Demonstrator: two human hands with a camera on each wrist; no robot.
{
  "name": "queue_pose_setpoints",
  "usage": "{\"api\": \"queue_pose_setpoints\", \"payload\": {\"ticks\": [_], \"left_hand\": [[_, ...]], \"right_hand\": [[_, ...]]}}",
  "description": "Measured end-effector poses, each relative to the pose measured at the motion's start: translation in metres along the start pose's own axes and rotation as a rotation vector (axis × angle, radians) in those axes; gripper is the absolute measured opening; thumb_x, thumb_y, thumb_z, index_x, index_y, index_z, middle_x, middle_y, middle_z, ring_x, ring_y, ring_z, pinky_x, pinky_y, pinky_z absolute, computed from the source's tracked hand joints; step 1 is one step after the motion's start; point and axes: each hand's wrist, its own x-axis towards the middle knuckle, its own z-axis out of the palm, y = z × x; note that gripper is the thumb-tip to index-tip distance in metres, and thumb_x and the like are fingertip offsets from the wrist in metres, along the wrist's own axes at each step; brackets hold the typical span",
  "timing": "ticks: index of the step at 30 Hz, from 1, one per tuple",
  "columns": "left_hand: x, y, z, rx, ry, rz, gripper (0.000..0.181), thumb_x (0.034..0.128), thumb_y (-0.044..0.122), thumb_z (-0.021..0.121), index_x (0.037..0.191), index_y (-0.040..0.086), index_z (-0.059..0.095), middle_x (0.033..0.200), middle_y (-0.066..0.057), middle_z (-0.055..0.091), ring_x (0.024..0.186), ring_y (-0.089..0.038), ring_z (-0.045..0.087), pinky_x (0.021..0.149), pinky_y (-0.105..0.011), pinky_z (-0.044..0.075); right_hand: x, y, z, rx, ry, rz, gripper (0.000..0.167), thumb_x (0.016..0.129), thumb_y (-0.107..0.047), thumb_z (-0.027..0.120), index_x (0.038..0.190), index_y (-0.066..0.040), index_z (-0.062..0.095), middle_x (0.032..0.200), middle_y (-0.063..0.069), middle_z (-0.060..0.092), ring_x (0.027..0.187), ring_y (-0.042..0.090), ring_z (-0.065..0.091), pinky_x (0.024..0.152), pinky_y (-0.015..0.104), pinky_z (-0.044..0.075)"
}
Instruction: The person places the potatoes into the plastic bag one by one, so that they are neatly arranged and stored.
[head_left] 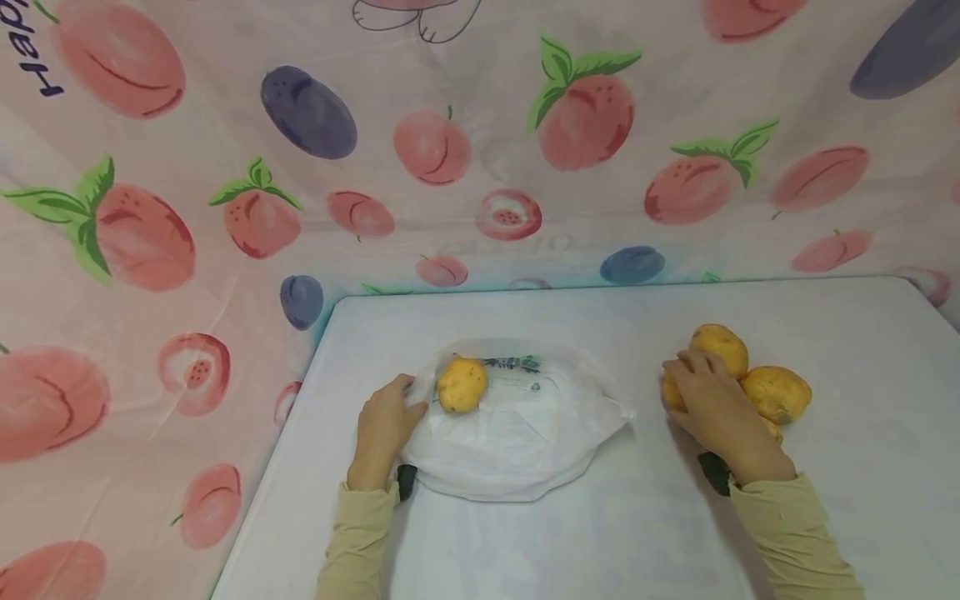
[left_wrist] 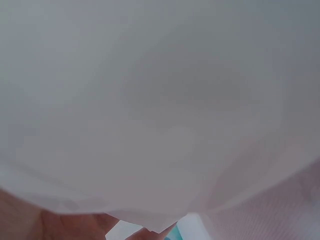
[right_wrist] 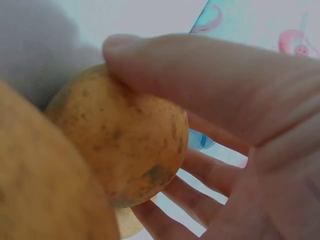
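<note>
A white plastic bag (head_left: 517, 450) with green print lies spread on the table. At its left part is a yellow potato (head_left: 461, 385), seen uncovered; how far inside the bag it sits I cannot tell. My left hand (head_left: 384, 429) holds the bag's left edge between thumb and fingers. White plastic fills most of the left wrist view, hiding most of that hand's fingers (left_wrist: 75, 227). Over at the right, my right hand (head_left: 716, 408) grips a speckled potato (right_wrist: 120, 140), thumb on one side and fingers on the other.
Several other potatoes crowd round my right hand, among them one behind it (head_left: 722, 350) and one to its right (head_left: 780, 394). A white table (head_left: 525, 550) carries everything. A fruit-patterned cloth (head_left: 465, 83) hangs behind and along the left.
</note>
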Motion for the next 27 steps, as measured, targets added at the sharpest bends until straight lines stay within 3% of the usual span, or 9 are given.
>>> {"api": "queue_pose_setpoints", "payload": {"ticks": [9,27], "left_hand": [[-0.0004,-0.0011,-0.0001,-0.001,0.0,-0.004,0.047,0.0863,0.019,0.076,0.128,0.0,0.063,0.126,-0.019,0.067,0.115,-0.042,0.063,0.094,-0.053,0.052],[0.0004,-0.0015,0.0015,-0.006,-0.001,0.005,0.047,0.0863,0.019,0.076,0.128,0.0,0.063,0.127,-0.019,0.066,0.116,-0.042,0.062,0.095,-0.053,0.051]], "right_hand": [[0.0002,-0.0018,-0.0004,0.021,-0.028,0.048,0.058,0.071,0.0,0.084,0.121,0.01,0.056,0.126,0.037,0.05,0.117,0.058,0.043,0.096,0.065,0.043],[-0.0002,-0.0047,-0.0019,0.092,0.034,0.079,0.055,0.075,-0.001,0.079,0.124,0.011,0.057,0.128,0.037,0.05,0.119,0.057,0.042,0.094,0.066,0.043]]}}
